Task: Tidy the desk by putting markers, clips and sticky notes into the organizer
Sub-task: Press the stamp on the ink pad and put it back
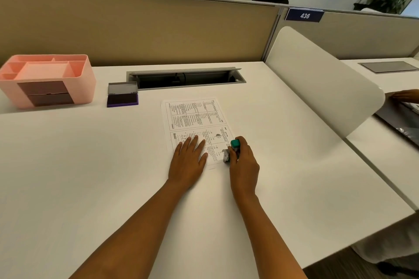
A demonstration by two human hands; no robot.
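A pink organizer [86,79] with several open compartments and two dark drawers stands at the far left of the white desk. A printed sheet of paper [192,115] lies in the middle of the desk. My left hand [188,161] lies flat on the sheet's near end, fingers straight. My right hand [243,163] grips a small stamp with a teal top [234,144], set against the sheet's near right corner. No markers, clips or sticky notes show.
An open purple ink pad [123,95] sits between the organizer and the paper. Behind it a cable slot [186,78] is cut into the desk [68,165]. A white divider [322,79] bounds the right side; another person's hand [405,95] rests beyond it.
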